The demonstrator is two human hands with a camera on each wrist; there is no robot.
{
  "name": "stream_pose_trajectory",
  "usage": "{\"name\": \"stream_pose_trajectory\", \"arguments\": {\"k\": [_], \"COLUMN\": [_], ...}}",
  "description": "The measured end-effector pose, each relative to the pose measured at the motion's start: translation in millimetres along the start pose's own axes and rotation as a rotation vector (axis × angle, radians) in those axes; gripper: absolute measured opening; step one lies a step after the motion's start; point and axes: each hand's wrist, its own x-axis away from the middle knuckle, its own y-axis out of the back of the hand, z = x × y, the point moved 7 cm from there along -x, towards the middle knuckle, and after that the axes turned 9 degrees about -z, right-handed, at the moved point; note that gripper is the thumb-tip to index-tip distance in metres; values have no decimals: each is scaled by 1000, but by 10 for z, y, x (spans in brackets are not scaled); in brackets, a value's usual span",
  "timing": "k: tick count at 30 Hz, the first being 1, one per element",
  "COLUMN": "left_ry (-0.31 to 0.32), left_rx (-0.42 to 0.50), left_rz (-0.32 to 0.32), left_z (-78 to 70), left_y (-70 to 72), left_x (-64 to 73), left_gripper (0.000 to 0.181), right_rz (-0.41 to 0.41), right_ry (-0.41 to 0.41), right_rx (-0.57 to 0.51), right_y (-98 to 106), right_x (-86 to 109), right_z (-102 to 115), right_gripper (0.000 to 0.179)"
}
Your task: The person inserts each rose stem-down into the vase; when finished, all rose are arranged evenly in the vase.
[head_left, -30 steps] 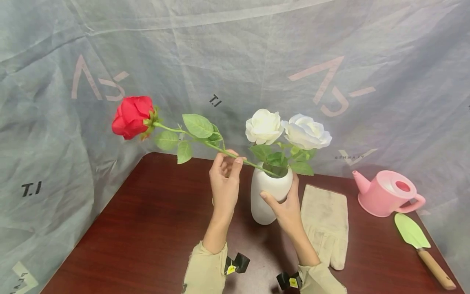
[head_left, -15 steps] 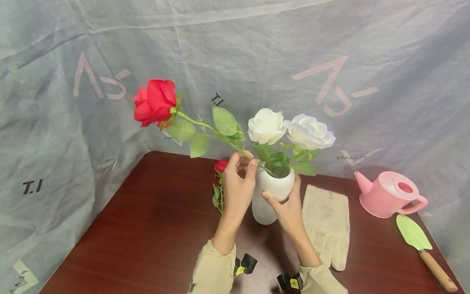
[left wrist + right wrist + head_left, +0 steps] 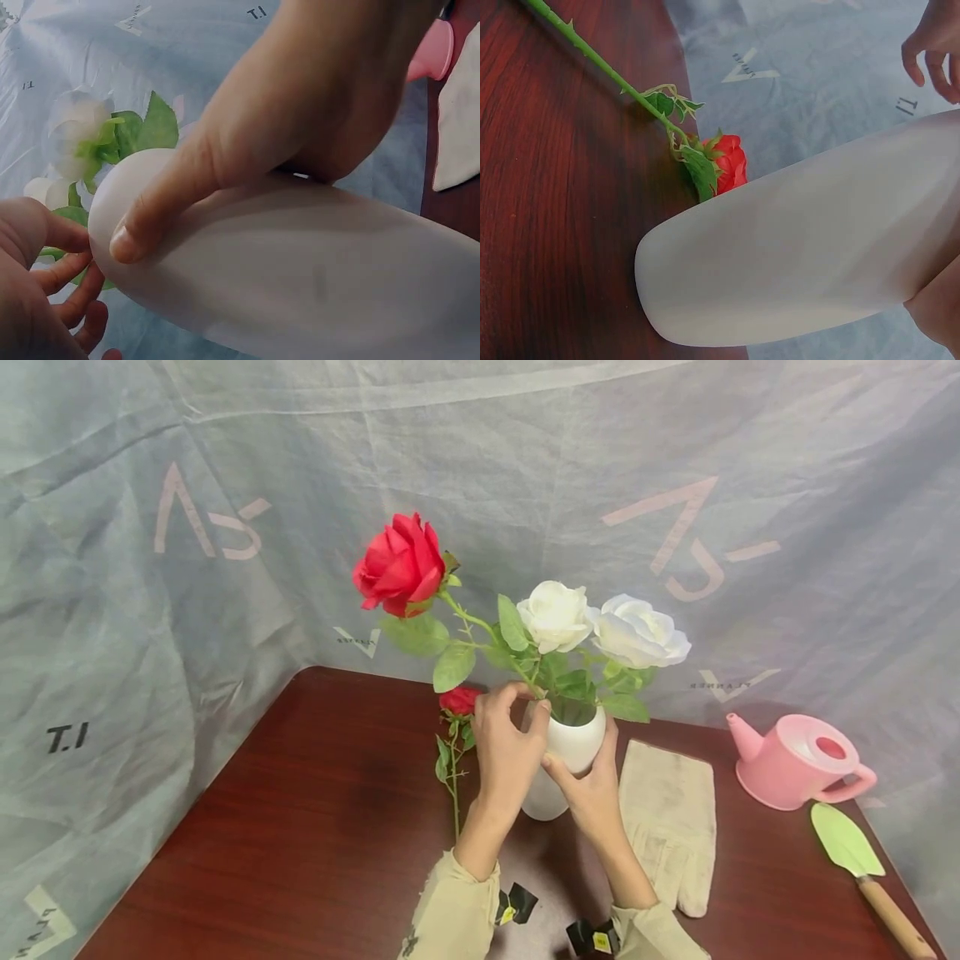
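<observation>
At the mouth of the white vase (image 3: 576, 743), my left hand (image 3: 507, 747) pinches the stem of a red rose (image 3: 401, 568). The bloom leans out to the upper left, and the stem's lower end is hidden by the fingers and the vase rim. My right hand (image 3: 596, 793) grips the vase from its right side, thumb across the front, as the left wrist view also shows on the vase body (image 3: 322, 262). Two white roses, one creamy (image 3: 557, 617) and one bluish-white (image 3: 641, 631), stand in the vase among green leaves.
A second red rose (image 3: 454, 760) lies on the dark wooden table (image 3: 300, 827), left of the vase. To the right are a pale work glove (image 3: 667, 818), a pink watering can (image 3: 795, 760) and a green trowel (image 3: 847, 839) with a wooden handle. Grey cloth (image 3: 465, 468) hangs behind.
My left hand has moved right toward the vase, bringing the red rose rightward and tilting it more upright. The second red rose has come into view. My right hand keeps holding the vase.
</observation>
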Motion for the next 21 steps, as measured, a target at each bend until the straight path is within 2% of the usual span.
{"name": "stream_pose_trajectory", "arguments": {"k": [3,8,10,16,18,21], "left_ry": [0,74,116,228,235,194], "left_rx": [46,245,350,746,781,747], "left_rz": [19,0,-16,-50,-76,-111], "left_z": [8,14,-2,-29,-24,-45], "left_y": [28,161,190,175,179,186], "left_x": [-18,-113,-164,-281,-283,-274], "left_gripper": [10,20,22,15,14,18], "right_rz": [-2,-20,-35,-36,-31,-35], "right_ry": [6,28,34,26,23,23], "right_rx": [-6,4,11,19,17,13], "right_y": [2,15,33,33,25,30], "right_x": [2,-7,-12,-12,-11,-16], "right_z": [7,19,24,27,22,16], "right_gripper": [90,88,88,89,89,89]}}
